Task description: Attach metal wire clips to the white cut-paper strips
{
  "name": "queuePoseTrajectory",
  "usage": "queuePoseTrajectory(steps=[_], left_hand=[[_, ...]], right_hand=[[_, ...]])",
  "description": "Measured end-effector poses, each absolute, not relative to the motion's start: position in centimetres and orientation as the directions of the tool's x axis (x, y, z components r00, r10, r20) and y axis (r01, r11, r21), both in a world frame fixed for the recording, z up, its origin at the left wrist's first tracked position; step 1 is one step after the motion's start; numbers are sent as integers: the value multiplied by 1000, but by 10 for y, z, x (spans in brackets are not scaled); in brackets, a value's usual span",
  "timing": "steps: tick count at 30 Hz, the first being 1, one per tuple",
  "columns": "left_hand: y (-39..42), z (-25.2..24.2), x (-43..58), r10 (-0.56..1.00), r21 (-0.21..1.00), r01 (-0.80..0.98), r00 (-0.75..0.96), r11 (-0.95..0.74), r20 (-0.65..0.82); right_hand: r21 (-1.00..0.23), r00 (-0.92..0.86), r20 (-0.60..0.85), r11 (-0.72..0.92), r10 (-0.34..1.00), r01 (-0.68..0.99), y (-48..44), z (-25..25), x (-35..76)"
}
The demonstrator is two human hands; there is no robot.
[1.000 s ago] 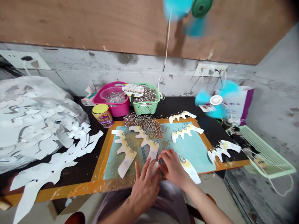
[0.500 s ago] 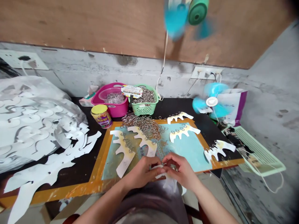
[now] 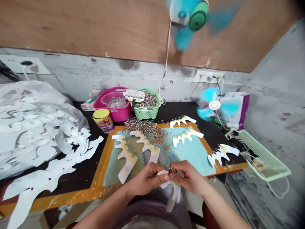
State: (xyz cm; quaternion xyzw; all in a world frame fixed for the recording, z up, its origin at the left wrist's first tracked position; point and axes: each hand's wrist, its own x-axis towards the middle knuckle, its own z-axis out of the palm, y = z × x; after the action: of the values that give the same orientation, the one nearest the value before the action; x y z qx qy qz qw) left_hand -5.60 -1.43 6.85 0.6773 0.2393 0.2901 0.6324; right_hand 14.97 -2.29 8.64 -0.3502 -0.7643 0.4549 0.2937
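My left hand [image 3: 151, 178] pinches a white cut-out strip [image 3: 175, 192] from the left, just over my lap at the table's front edge. My right hand [image 3: 187, 176] is closed on the same strip from the other side. A small metal ring [image 3: 170, 170] shows between my fingertips, at the strip's upper edge. Part of the strip hangs below my fingers. Beyond my hands lie scalloped white strips with yellowish edges and rings, such as the left strip [image 3: 126, 157] and the middle strip [image 3: 147, 146]. A pile of loose metal rings [image 3: 149, 128] lies behind them.
More ringed strips [image 3: 222, 154] lie to the right. A pink basket [image 3: 121, 115], a green basket [image 3: 147, 114] and a yellow-lidded can [image 3: 104, 121] stand at the back. A plastic bag of white pieces [image 3: 35, 127] fills the left. A fan [image 3: 214, 105] spins at right.
Both hands have shifted slightly and turned the white strip, so more of it hangs down. The ring between the fingertips now shows clearly. The view has tilted a little upward.
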Motion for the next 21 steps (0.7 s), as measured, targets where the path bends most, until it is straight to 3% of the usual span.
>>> queuePoseTrajectory(steps=[3,6,14,17,21], left_hand=[[-14,71,-58,704,991,-1,704,-133,95],[-14,75,-60,759,986,86,649,-144,54],[-26,76,-52,947,997,59,320,-44,23],[-28,73,-43,974,999,-1,222,48,-47],[-28,74,-35,966,982,-98,216,164,-140]], right_hand=[[-871,-476,259,416,841,262,-27,93,149],[-779,-484,368,547,794,306,-30,96,149],[-568,-334,605,686,722,455,-30,90,141],[-459,-397,625,728,672,509,-29,86,140],[-305,-472,661,784,583,541,-27,87,141]])
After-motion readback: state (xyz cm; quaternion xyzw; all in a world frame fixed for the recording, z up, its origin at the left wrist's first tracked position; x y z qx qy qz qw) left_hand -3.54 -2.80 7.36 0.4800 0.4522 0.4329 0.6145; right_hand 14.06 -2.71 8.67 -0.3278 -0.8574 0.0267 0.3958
